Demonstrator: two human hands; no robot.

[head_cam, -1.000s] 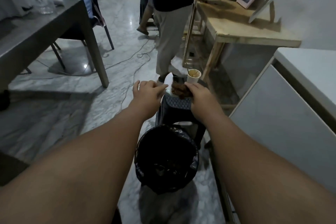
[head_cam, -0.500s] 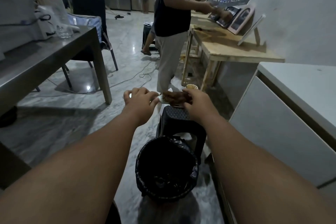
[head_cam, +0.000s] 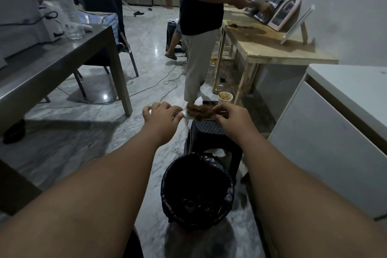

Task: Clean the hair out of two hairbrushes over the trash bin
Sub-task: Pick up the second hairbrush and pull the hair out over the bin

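Judging from how things lie, the work is at its very start: the hairbrush is thick with brown hair, and no pulled clump can be made out inside the dark liner of the trash bin. Only one brush is plainly in view; whether the dark flat thing at about 12 o'clock just behind the hair is the second one cannot be told. Starting at the left, the left hand is curled shut around the pale end of the brush, fingers pressed together over what seems to be its handle. From there the brush runs almost level toward 3 o'clock, so its long axis lies left to right across the view, handle end at 9 o'clock and head at 3 o'clock, with the hair-laden face turned upward and a little toward the wearer. At the right, the right hand pinches the far end of the hair mat between thumb and fingertips. Brush and hands hang over the black stool, which stands at 12 o'clock from the bin, so the hair is not yet over the bin's mouth. A paper cup sits just beyond the stool.
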